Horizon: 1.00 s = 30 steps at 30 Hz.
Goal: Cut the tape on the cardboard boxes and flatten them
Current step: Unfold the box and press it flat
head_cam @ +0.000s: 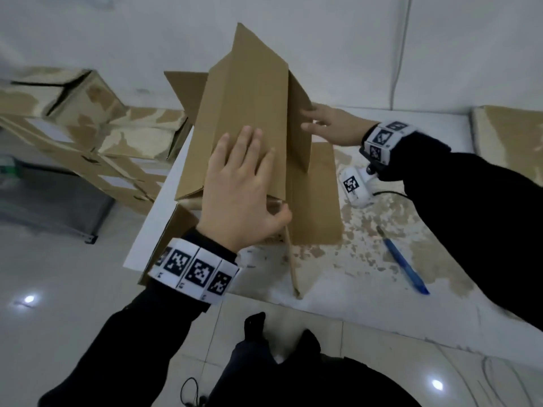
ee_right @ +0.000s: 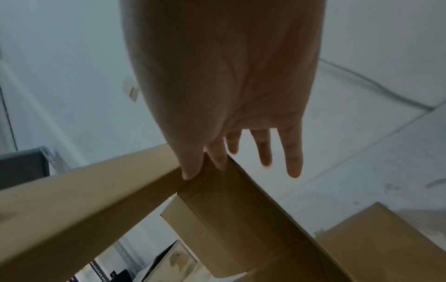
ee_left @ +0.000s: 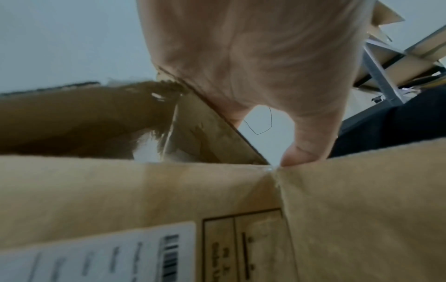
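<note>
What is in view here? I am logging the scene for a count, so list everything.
box: one, brown, on the table, opened and half collapsed, both hands on it
table: one, white with worn brown patches, under the box
pen: one, blue, on the table right of the box
flattened boxes: several, brown, piled left of the table
left hand: fingers straight, pressing on the box panel
right hand: thumb and forefinger on a flap edge
wristbands: two, white with black markers
</note>
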Available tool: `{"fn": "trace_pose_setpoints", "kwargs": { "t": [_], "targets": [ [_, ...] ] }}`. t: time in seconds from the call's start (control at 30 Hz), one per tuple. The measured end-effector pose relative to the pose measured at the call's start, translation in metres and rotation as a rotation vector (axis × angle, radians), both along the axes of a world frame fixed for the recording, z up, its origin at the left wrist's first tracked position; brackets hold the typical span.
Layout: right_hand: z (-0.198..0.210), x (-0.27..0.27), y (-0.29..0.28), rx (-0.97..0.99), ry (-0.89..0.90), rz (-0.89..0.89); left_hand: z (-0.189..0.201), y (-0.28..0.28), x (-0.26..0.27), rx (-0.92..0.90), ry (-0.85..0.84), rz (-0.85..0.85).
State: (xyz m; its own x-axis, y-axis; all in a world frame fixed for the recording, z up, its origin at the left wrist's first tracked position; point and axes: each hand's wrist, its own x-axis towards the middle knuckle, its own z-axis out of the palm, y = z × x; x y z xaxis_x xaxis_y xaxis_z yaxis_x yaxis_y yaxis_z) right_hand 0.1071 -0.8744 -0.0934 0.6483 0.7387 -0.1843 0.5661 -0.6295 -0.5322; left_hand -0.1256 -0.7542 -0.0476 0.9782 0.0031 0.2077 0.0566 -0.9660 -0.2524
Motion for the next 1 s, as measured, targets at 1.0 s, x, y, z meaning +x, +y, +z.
{"fn": "trace_pose_setpoints", "kwargs": {
  "t": [1.0],
  "targets": [
    [-0.111, -0.152, -0.032, 0.47, 0.349, -0.827, -0.149, 0.057, 0.153, 0.163, 0.564, -0.23]
  ]
}}
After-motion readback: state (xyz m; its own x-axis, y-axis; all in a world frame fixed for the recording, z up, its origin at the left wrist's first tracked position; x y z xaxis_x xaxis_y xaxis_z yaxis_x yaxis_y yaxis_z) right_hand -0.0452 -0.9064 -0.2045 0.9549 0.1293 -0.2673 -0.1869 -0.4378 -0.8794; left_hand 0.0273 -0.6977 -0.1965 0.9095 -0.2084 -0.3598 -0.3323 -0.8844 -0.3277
